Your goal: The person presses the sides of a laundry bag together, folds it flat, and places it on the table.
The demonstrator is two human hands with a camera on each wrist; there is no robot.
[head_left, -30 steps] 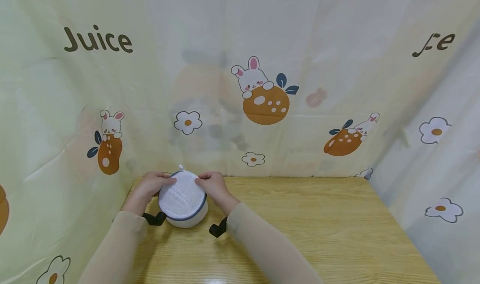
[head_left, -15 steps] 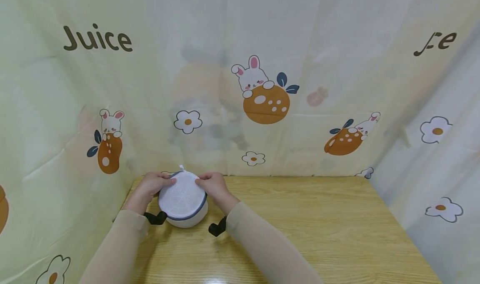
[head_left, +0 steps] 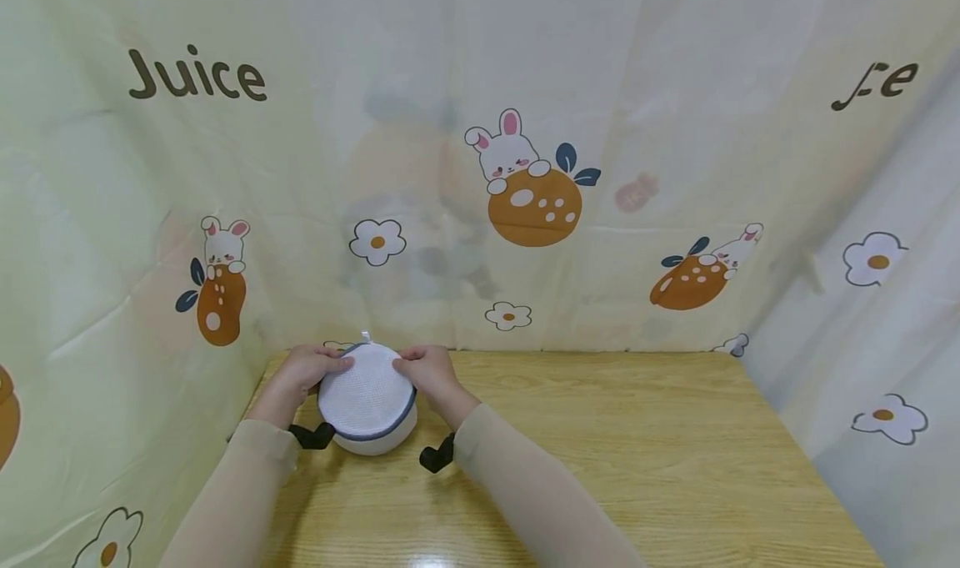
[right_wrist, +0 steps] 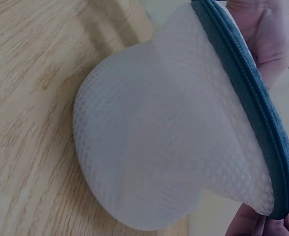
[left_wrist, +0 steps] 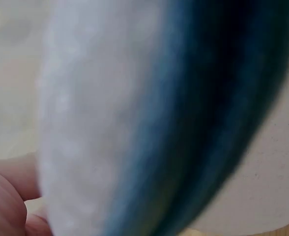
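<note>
A white mesh laundry bag, round with a dark blue zipped rim, stands tilted on the table in the head view. My left hand pinches its far left rim, thumb on top of the mesh lid. On the far right rim my right hand grips in the same way. Seen from the right wrist, the bag's puffed mesh body rests on the wood and the blue zipper runs along the raised side. The left wrist view is filled by the blurred blue rim; fingers show at its lower left.
The wooden table extends to the right of the bag. A printed curtain borders it at the back and both sides, close to my left arm. Black wrist mounts hang near the bag's front.
Both hands keep their hold on the laundry bag, which stays in place. Only a slight shift of the head view shows.
</note>
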